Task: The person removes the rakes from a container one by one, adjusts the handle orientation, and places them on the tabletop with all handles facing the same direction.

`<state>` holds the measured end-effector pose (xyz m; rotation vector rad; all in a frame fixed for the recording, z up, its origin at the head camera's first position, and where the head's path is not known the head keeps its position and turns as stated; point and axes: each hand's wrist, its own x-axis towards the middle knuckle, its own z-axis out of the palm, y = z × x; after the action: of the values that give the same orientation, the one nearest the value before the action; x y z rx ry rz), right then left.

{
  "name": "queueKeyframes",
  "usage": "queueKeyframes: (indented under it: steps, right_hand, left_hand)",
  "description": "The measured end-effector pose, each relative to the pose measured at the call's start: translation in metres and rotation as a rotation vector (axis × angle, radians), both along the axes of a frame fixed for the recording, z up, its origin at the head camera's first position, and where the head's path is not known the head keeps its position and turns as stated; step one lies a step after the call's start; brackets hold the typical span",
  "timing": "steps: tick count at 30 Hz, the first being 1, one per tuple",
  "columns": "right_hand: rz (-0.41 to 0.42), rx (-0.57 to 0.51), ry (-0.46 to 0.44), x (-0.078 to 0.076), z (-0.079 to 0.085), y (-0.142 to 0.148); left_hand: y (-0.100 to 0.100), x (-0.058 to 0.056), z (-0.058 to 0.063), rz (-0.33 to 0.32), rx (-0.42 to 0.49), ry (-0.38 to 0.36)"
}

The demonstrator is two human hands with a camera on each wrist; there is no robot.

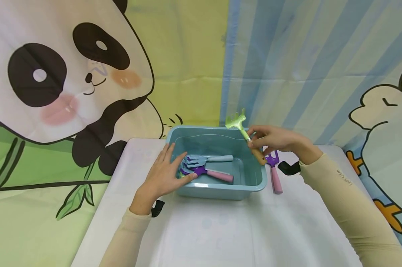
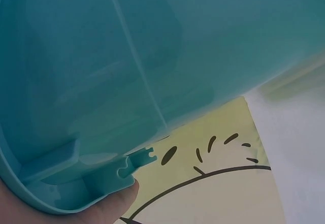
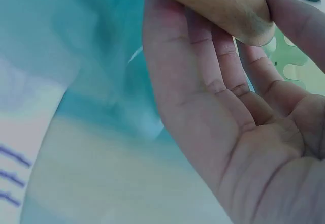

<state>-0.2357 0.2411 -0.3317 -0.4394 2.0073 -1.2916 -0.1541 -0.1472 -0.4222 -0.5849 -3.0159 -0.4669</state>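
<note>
Pinching a wooden-handled green rake (image 1: 244, 135) in my right hand (image 1: 274, 139), above the right end of the blue tub (image 1: 217, 193), my left hand (image 1: 162, 175) at its left end, fingers spread.

Glare spots the rectangular blue plastic tub (image 1: 217, 193) in the bright head view. Both wrist views look hazier.
</note>
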Motion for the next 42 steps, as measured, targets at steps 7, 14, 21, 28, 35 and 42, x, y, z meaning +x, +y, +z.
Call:
queueKeyframes:
  steps: [7, 14, 21, 28, 35, 42]
  right_hand:
    - [-0.101, 0.008, -0.011, 0.01, -0.019, 0.057]
    - [-0.277, 0.059, -0.095, 0.015, -0.059, 0.11]
    - [-0.388, 0.046, -0.196, 0.016, -0.099, 0.142]
    - [-0.455, 0.074, -0.262, 0.017, -0.129, 0.156]
    - [-0.518, 0.091, -0.319, 0.015, -0.152, 0.163]
    - [-0.555, 0.109, -0.321, 0.013, -0.167, 0.169]
  left_hand:
    - [0.0, 0.0, -0.001, 0.001, -0.002, -0.004]
    - [0.0, 0.0, -0.002, -0.004, -0.004, 0.001]
    - [0.0, 0.001, 0.0, 0.001, 0.001, -0.003]
    - [0.0, 0.002, 0.001, 0.002, 0.01, -0.007]
    - [0.0, 0.002, 0.001, 0.0, 0.004, -0.008]
    - [0.0, 0.001, 0.0, -0.003, 0.0, -0.003]
